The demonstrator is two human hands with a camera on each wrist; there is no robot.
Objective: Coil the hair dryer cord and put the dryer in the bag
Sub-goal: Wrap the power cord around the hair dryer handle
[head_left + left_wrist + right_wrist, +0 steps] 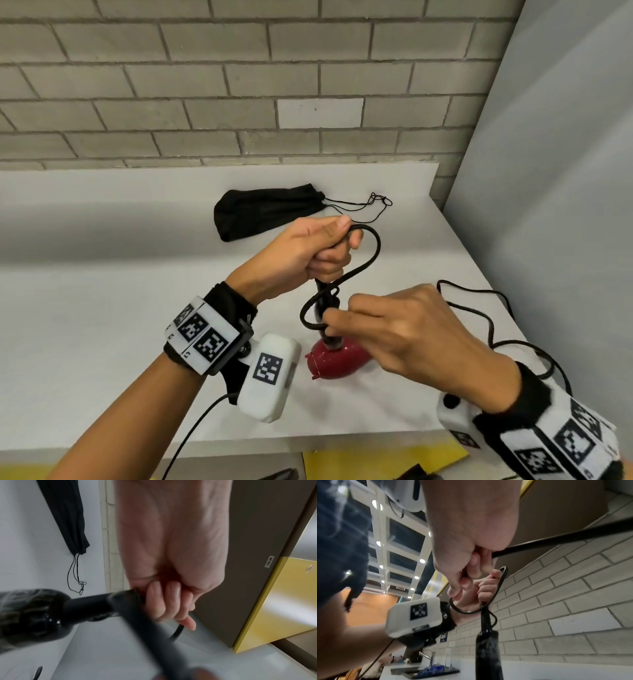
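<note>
So the left hand (308,253) was balled up tight round the top end of the hair dryer's black handle (323,308), with a loop of cord (371,253) pinned between the thumb and the first finger. All the fingers (171,601) were curled in hard, no slack anywhere. The dryer (337,359) was standing head down on the white table (102,308), red body touching the surface, handle pointing straight up into that fist.

The right hand (411,335) sat lower and nearer, fingertips bunched at the handle just above the red body, pinching the cord where a loop went round the handle. Not a full fist, more a thumb-and-fingers pinch, the other fingers bent in alongside. From there the rest of the cord ran off to the right and trailed in loose bends across the table's near right corner.

The black drawstring bag (267,212) was lying flat at the far side of the table, well apart from both hands, its strings spilled out to the right.
</note>
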